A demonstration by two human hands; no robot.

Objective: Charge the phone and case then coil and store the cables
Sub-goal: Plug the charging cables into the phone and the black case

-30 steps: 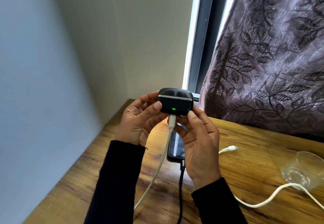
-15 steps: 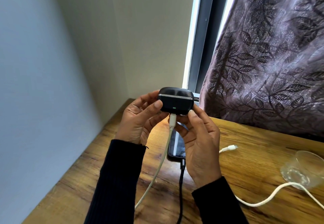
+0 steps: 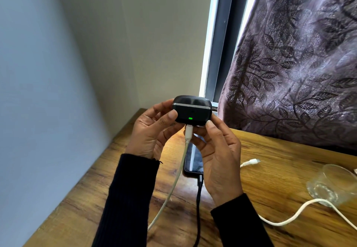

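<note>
Here the case (image 3: 191,111), its green light lit and a white cable (image 3: 178,171) plugged in, was pinched between both hands, left (image 3: 152,134) and right (image 3: 220,156), above the phone (image 3: 193,159) on the counter (image 3: 280,169)

Wooden table (image 3: 289,161), brown grain, set into a room corner against pale walls (image 3: 58,72). Clear drinking glass (image 3: 332,185) lying on its side at the table's right edge. Purple curtain (image 3: 299,63) with dark leaf pattern hanging behind the table, beside a dark window frame (image 3: 222,40).
</note>
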